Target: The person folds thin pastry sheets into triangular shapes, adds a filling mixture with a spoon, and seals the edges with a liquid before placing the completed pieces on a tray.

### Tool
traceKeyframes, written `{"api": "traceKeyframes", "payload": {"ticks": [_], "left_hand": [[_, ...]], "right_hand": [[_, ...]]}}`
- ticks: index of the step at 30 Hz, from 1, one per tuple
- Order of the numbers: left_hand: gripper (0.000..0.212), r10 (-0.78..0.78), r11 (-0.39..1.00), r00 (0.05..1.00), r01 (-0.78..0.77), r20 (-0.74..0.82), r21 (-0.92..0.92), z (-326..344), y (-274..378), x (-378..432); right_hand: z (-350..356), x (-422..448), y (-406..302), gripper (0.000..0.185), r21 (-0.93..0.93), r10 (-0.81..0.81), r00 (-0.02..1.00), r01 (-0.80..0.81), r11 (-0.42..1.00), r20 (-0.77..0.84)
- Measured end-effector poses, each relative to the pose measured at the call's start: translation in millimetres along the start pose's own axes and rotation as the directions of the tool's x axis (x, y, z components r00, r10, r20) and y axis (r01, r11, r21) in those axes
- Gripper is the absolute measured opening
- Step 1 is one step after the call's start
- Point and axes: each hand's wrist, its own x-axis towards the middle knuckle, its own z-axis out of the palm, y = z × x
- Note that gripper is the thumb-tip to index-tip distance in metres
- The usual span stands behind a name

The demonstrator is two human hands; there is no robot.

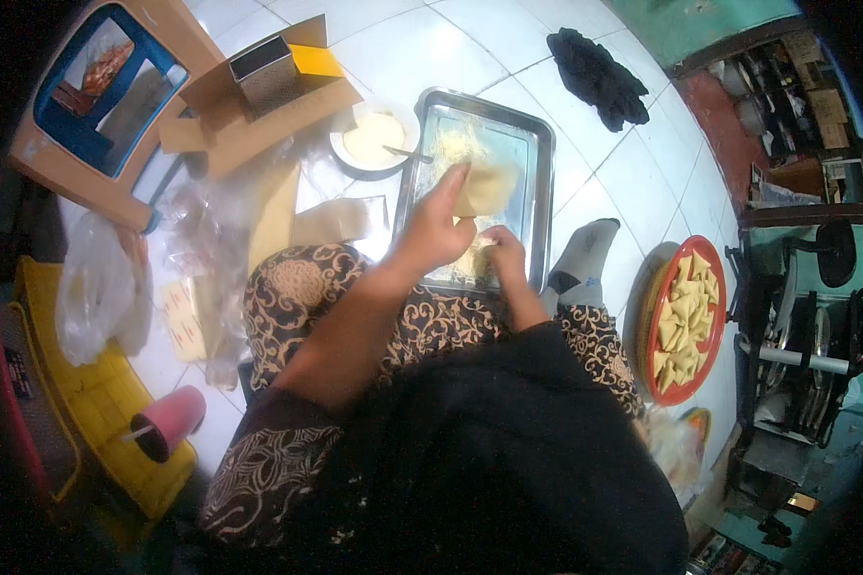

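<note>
My left hand [439, 223] pinches a pale, thin dough sheet [490, 190] between thumb and fingers above a metal baking tray [544, 215]. The sheet is blurred. Lower over the same tray is my right hand [506, 255], its fingers curled in front of the tray's near part; whether they grip anything cannot be made out. Pale yellowish flour or crumbs [454, 144] lie scattered on the tray. Beside its far left corner stands a white bowl [339, 154] of cream-coloured mixture [374, 139], with a metal spoon [410, 154] resting in it.
At right, a red-rimmed plate [719, 316] holds several folded dough pieces [683, 323]. Leftward are an open cardboard box [288, 133], clear plastic packaging [212, 215], a plastic bag [90, 295], a pink cup [180, 417] and a yellow crate [115, 388]. Black cloth [597, 79] lies on the tiles.
</note>
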Motion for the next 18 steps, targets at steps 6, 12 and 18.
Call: {"api": "traceKeyframes", "payload": {"ticks": [6,12,18], "left_hand": [[0.059,-0.104,0.994,0.994,0.105,0.04,-0.037,3,-6,-3],[0.061,-0.16,0.987,0.984,0.16,0.08,0.006,6,-10,-3],[0.063,-0.187,0.982,0.976,0.189,0.109,-0.005,7,-5,-2]], "right_hand": [[-65,16,-74,0.028,0.655,0.301,0.946,-0.304,0.691,0.122],[-104,5,-168,0.027,0.515,-0.045,0.999,0.026,0.857,0.024],[-81,3,-194,0.031,-0.12,-0.582,0.807,0.591,0.798,0.099]]}}
